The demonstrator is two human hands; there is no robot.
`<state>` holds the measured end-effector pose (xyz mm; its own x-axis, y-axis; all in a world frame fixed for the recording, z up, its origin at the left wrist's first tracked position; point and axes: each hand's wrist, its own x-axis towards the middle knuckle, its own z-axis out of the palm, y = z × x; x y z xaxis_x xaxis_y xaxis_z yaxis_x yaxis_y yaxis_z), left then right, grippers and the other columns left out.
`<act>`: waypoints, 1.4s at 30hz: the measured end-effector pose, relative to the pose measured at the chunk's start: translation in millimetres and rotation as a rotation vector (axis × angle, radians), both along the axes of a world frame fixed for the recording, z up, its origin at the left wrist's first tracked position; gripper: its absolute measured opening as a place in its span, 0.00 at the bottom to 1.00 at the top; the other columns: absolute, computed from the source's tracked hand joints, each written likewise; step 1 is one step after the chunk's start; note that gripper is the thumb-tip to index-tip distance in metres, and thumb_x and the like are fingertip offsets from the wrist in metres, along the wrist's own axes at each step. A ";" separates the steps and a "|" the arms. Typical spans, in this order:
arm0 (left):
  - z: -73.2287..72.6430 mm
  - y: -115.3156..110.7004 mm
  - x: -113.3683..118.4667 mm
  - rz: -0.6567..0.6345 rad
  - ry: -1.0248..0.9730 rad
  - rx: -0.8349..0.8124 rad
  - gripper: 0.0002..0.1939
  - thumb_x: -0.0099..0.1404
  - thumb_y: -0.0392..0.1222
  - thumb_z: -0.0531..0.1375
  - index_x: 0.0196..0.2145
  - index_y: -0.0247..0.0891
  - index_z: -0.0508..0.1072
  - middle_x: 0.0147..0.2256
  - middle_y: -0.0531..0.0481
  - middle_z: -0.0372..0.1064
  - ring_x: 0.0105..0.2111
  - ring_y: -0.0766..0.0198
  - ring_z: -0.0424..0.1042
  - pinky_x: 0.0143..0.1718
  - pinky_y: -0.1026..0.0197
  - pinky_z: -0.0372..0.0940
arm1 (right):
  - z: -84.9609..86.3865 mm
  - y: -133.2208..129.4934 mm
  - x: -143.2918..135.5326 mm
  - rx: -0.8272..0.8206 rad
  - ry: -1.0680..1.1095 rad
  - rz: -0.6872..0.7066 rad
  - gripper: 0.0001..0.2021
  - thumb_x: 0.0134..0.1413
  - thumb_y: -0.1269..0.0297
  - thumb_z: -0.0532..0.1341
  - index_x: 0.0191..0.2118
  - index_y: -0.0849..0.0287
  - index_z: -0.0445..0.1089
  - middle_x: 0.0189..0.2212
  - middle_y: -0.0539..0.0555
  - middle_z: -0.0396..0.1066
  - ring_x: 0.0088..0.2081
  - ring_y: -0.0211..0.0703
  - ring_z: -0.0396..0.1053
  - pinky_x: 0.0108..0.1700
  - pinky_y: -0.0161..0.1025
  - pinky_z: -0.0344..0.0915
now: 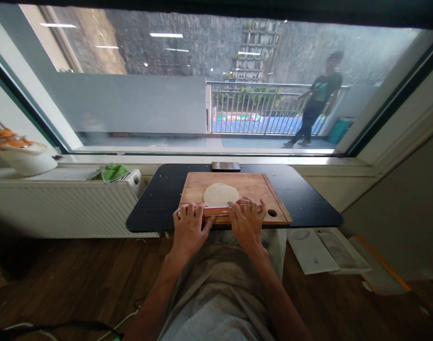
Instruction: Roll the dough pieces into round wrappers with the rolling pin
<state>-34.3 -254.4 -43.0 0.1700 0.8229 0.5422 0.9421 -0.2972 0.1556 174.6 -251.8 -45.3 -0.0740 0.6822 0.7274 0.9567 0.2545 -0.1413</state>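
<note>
A flat, round sheet of pale dough (221,194) lies on a wooden cutting board (198,182). Along the dough's near edge sits a reddish-orange rolling pin (216,211), crosswise in front of me. My left hand (191,225) is closed over its left end, with the thumb pointing inward beneath it. On the right end, my right hand (247,222) rests with its fingers bent over the top. Both hands hide the pin's ends. The board has a round hole (272,213) near its right front corner.
The board stands on a black table (308,208) below a large window. A dark flat object (225,166) lies behind the board. At left are a radiator (60,208) and a green cloth (113,172). White panels (312,251) lie low right. Outside, a person (319,99) walks.
</note>
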 end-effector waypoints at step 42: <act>-6.5 -4.6 2.7 0.031 0.082 0.049 0.28 0.81 0.56 0.55 0.73 0.49 0.70 0.72 0.35 0.64 0.71 0.37 0.62 0.64 0.36 0.61 | 49.0 34.3 -34.7 -0.402 -0.093 -0.064 0.22 0.81 0.49 0.52 0.64 0.53 0.74 0.60 0.63 0.73 0.60 0.60 0.65 0.59 0.53 0.59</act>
